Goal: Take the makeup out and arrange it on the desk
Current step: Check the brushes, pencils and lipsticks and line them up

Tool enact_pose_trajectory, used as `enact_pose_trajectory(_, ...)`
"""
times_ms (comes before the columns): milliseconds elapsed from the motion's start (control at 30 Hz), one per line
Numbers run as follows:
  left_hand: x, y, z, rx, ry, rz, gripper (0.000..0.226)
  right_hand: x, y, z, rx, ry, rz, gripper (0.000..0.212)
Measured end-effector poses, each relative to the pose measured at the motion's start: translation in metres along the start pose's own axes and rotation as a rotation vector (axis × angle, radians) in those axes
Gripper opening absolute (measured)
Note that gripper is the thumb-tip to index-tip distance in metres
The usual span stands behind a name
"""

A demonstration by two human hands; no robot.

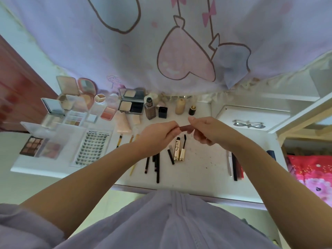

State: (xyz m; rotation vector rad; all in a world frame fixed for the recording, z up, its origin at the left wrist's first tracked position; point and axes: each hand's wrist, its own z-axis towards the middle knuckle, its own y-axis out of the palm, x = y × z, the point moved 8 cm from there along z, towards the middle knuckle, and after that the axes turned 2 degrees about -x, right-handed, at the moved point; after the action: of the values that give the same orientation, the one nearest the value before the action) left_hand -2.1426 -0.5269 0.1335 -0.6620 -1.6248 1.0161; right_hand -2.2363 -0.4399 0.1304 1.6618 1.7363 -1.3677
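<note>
— While both hands work above the desk (pixel 201 169), hard to call it finished. Most of it laid out already: open palettes and compacts (pixel 71 112) at the far left, a lash tray (pixel 91 148) nearer, bottles (pixel 164 108) along the back edge, pencils and brushes (pixel 152 162) in the middle, an uncapped gold mascara (pixel 179 150) beside them.

— And in hand?

— A small reddish-brown tube (pixel 186 128), held in the air between the two. Left hand (pixel 158 135) pinching one end, right hand (pixel 206 130) curled round the other; probably being uncapped or closed, cannot tell which.

— Left to do?

— Setting that tube down, likely with the dark sticks (pixel 236 166) at the right edge. Beyond that, hard to say: no bag or box in view, so no telling whether more remains.
</note>
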Motion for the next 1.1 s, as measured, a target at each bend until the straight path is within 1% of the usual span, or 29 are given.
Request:
enact_pose_trajectory(67, 0.002, -0.004, -0.002, 0.004, 0.033, 0.006, 0.027, 0.001, 0.000, -0.002, -0.014, 0.029, -0.005, 0.051)
enact_pose_trajectory(200, 0.007, -0.006, -0.003, -0.015, 0.089, 0.031, 0.027, 0.001, 0.000, -0.010, -0.035, -0.010, 0.036, 0.030)
enact_pose_trajectory(233, 0.008, -0.007, -0.002, -0.015, 0.100, 0.038, 0.027, 0.001, -0.001, -0.013, -0.039, 0.001, 0.053, 0.030)
enact_pose_trajectory(333, 0.016, -0.011, -0.001, 0.002, 0.150, 0.050, 0.026, 0.006, -0.004, -0.018, -0.024, 0.076, 0.076, 0.048)
enact_pose_trajectory(367, 0.019, -0.012, 0.000, 0.008, 0.161, 0.053, 0.026, 0.007, -0.005, -0.018, -0.013, 0.079, 0.083, 0.049)
enact_pose_trajectory(400, 0.020, -0.012, 0.001, 0.011, 0.164, 0.052, 0.027, 0.006, -0.005, -0.019, -0.004, 0.057, 0.101, 0.045)
enact_pose_trajectory(500, 0.020, -0.012, 0.004, 0.015, 0.140, 0.034, 0.028, 0.002, -0.010, -0.022, 0.024, -0.022, 0.142, 0.021)
enact_pose_trajectory(533, 0.020, -0.012, 0.005, 0.017, 0.133, 0.029, 0.027, 0.002, -0.012, -0.022, 0.024, -0.025, 0.146, 0.018)
enact_pose_trajectory(567, 0.021, -0.012, 0.005, 0.021, 0.131, 0.025, 0.027, 0.003, -0.012, -0.023, 0.014, -0.014, 0.146, 0.020)
enact_pose_trajectory(667, 0.024, -0.012, 0.004, 0.030, 0.141, 0.022, 0.026, 0.007, -0.011, -0.024, -0.013, 0.036, 0.133, 0.036)
enact_pose_trajectory(700, 0.025, -0.011, 0.003, 0.030, 0.142, 0.026, 0.025, 0.007, -0.011, -0.024, -0.011, 0.032, 0.124, 0.036)
enact_pose_trajectory(800, 0.026, -0.012, 0.002, 0.041, 0.144, 0.031, 0.026, 0.007, -0.013, -0.023, -0.032, 0.003, 0.134, 0.022)
enact_pose_trajectory(833, 0.025, -0.012, 0.002, 0.042, 0.142, 0.026, 0.026, 0.008, -0.013, -0.023, -0.039, 0.010, 0.145, 0.024)
enact_pose_trajectory(900, 0.025, -0.012, 0.003, 0.044, 0.139, 0.022, 0.026, 0.010, -0.014, -0.021, -0.039, 0.036, 0.146, 0.036)
enact_pose_trajectory(933, 0.025, -0.012, 0.003, 0.045, 0.139, 0.026, 0.026, 0.010, -0.015, -0.020, -0.038, 0.038, 0.144, 0.038)
enact_pose_trajectory(967, 0.025, -0.012, 0.004, 0.047, 0.139, 0.034, 0.026, 0.010, -0.014, -0.019, -0.041, 0.027, 0.142, 0.036)
enact_pose_trajectory(1033, 0.023, -0.011, 0.005, 0.050, 0.137, 0.048, 0.027, 0.008, -0.015, -0.019, -0.046, 0.004, 0.121, 0.024)
enact_pose_trajectory(1067, 0.022, -0.011, 0.005, 0.048, 0.132, 0.051, 0.027, 0.009, -0.016, -0.018, -0.049, 0.009, 0.108, 0.024)
enact_pose_trajectory(1100, 0.021, -0.011, 0.006, 0.043, 0.129, 0.052, 0.027, 0.010, -0.016, -0.018, -0.054, 0.022, 0.104, 0.028)
